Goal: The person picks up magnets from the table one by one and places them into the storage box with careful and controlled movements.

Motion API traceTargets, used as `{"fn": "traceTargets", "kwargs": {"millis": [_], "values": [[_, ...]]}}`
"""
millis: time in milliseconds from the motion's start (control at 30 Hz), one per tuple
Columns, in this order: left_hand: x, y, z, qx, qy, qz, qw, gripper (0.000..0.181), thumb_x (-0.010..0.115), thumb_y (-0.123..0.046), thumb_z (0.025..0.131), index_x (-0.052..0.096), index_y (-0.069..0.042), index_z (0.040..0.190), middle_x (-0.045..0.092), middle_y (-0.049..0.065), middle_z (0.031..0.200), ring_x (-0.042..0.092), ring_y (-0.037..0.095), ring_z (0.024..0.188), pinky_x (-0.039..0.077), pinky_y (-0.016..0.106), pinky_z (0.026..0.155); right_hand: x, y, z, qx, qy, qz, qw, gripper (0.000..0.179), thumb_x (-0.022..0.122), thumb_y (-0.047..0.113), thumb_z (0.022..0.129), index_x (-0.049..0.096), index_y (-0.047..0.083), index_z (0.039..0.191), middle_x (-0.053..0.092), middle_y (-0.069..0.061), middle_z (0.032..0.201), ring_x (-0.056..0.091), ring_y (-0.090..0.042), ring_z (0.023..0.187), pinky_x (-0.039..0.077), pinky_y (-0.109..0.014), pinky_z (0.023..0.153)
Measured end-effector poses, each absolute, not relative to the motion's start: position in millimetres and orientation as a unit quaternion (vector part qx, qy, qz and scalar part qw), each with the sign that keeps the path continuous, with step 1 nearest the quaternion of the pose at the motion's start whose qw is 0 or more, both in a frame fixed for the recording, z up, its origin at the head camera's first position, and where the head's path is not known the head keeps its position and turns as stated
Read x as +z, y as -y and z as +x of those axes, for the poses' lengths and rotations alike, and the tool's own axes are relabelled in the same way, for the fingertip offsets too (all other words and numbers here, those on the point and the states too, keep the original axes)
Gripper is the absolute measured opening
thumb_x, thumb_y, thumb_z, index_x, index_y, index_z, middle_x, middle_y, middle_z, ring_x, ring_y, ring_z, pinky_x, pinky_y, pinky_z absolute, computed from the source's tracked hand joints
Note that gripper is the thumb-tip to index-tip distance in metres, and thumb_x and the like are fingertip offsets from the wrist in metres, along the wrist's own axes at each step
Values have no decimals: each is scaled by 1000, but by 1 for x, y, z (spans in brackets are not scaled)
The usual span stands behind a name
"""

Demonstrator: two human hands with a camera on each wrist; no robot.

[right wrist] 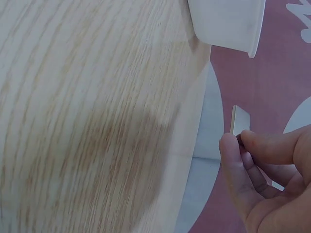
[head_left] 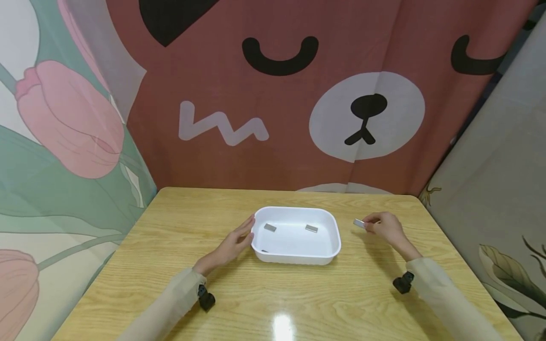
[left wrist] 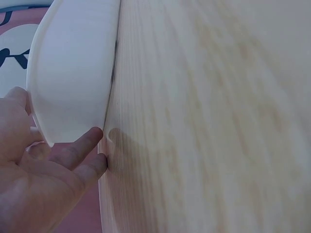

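A white plastic tray (head_left: 294, 259) stands on the wooden table. Inside it lie a flat silver rectangular piece (head_left: 270, 228) at the left and another silver piece (head_left: 311, 228) at the right; a dark sliver shows by the front left wall. My left hand (head_left: 232, 242) touches the tray's left end with fingers extended, fingertips along its wall in the left wrist view. To the right of the tray, my right hand (head_left: 386, 228) pinches a small flat silver rectangular piece (right wrist: 241, 120) between thumb and fingertips, raised above the tabletop.
The pale wooden table (head_left: 204, 208) ends at a back edge below a red-brown curtain (head_left: 222, 166) with a cartoon face. Patterned cloth hangs on both sides. Dark wrist cameras sit on both sleeves.
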State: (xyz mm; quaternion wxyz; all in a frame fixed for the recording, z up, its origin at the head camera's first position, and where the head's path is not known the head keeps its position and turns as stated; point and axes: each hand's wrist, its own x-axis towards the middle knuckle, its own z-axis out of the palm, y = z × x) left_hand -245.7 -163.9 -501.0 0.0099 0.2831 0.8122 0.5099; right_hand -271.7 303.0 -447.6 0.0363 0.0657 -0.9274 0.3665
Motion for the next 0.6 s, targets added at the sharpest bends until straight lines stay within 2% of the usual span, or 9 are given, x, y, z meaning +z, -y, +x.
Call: {"fn": "traceTargets", "kwargs": {"millis": [167, 333, 600], "values": [[-501, 164, -246, 507, -813, 287, 6, 53, 48, -9, 106, 26, 6, 152, 12, 9, 163, 14, 32, 148, 38, 40, 110, -445, -302, -270, 375, 924, 69, 40, 19, 67, 6, 94, 71, -8, 105, 70, -13, 85, 70, -32, 75, 60, -36, 61], [-500, 163, -246, 506, -814, 285, 6, 52, 47, -8, 106, 26, 6, 152, 11, 8, 163, 14, 31, 148, 37, 39, 110, -443, -300, -269, 385, 919, 69, 37, 20, 66, 6, 95, 70, -8, 107, 71, -14, 86, 71, -34, 78, 61, -44, 65], [-500, 163, -245, 507, -809, 298, -2, 52, 47, -6, 106, 26, 8, 151, 11, 14, 163, 15, 37, 147, 40, 40, 108, -437, -296, -269, 396, 914, 80, 39, 20, 66, 7, 96, 70, -7, 109, 72, -15, 88, 71, -36, 80, 61, -48, 69]]}}
